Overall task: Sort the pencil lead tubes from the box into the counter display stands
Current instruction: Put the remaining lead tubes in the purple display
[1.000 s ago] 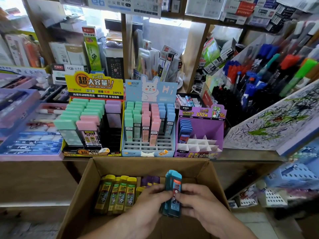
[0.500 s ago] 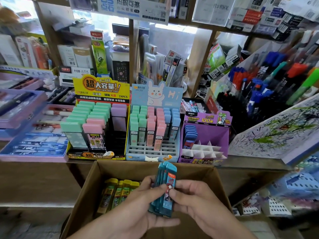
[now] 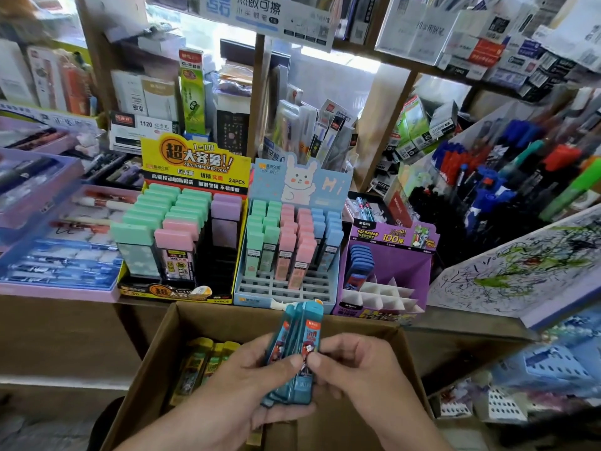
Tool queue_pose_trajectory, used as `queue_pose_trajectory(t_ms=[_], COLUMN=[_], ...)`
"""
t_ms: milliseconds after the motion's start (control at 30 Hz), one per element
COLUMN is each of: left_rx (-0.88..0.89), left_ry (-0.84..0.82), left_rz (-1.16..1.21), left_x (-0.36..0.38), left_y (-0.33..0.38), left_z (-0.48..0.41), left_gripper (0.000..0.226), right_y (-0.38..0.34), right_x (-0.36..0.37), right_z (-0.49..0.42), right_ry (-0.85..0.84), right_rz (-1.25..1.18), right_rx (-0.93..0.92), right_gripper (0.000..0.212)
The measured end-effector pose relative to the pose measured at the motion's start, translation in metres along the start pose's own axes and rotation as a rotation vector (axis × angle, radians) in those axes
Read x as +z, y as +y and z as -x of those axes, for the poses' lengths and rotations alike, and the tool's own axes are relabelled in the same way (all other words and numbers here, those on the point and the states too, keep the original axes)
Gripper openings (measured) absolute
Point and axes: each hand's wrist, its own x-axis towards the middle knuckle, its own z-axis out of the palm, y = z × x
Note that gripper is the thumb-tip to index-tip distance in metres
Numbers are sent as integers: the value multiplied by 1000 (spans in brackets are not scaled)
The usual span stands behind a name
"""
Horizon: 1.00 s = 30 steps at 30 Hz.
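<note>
Gripping a whole bunch of teal lead tubes (image 3: 297, 340) at once, both hands are curling round it. The left hand (image 3: 227, 388) is cupping the stack from below, and the right hand (image 3: 361, 379) is pinching the front tube between thumb and finger. The bunch is hovering over the open box (image 3: 153, 369), in front of the counter (image 3: 471, 323). Anyone else thinking that stack is fanning out and could be sliding back in onto the yellow tubes (image 3: 198, 362)? — leadhead

Yeah, I'm guessing the loose fan is the risk; peeling one tube off could be spilling the rest. The wrong stand is also worrying me. The purple stand (image 3: 395, 262) is reading "ULTRAMAN" and "100" and showing empty white dividers beside a row of blue tubes, so I'm betting that's home. The rabbit stand (image 3: 289, 289) is saying "Hi". The yellow stand (image 3: 195, 164) is shouting "24PCS" and "MPR-2086", and a white carton (image 3: 143, 130) behind it is showing "1120". Print on the teal tubes themselves is looking too blurry to read. — shelfstacker
</note>
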Motion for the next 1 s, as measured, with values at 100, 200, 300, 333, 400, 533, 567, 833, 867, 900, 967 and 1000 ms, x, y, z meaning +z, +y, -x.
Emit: queue_pose_trajectory(t_ms=[100, 200, 300, 333, 400, 533, 567, 833, 867, 900, 967, 1000], left_rx=[15, 26, 37, 42, 50, 49, 50, 33, 28, 24, 16, 12], left_ry=[27, 43, 49, 50, 59, 68, 67, 93, 92, 91, 89, 87], left_rz=[-36, -48, -19, -7, 19, 58, 61, 89, 89, 89, 87, 87], left_x=[1, 1, -4, -6, -11, -16, -16, -17, -17, -17, -16, -16], left_y=[1, 2, 4, 4, 4, 4, 3, 0, 0, 0, 1, 1], left_z=[-1, -3, -5, -6, -8, -12, -13, -17, -17, -17, -17, -16], left_gripper=[31, 31, 18, 17, 22, 27, 23, 30, 34, 37, 41, 43], right_y=[2, 4, 7, 6, 1, -11, -14, -20, -19, -18, -17, -16], right_x=[0, -2, -10, -15, -29, -62, -70, -97, -97, -97, -96, -95], right_z=[0, -2, -5, -5, -5, -6, -8, -49, -55, -60, -68, -72], right_ry=[10, 23, 96, 124, 204, 400, 436, 593, 598, 598, 592, 586], right_rz=[-35, -54, -101, -130, -165, -72, -59, 93, 148, 209, 313, 355], right_rx=[-9, -29, -69, -91, -148, -279, -297, -426, -434, -441, -465, -470], right_gripper=[0, 6, 14, 17, 22, 27, 26, 19, 18, 17, 20, 23])
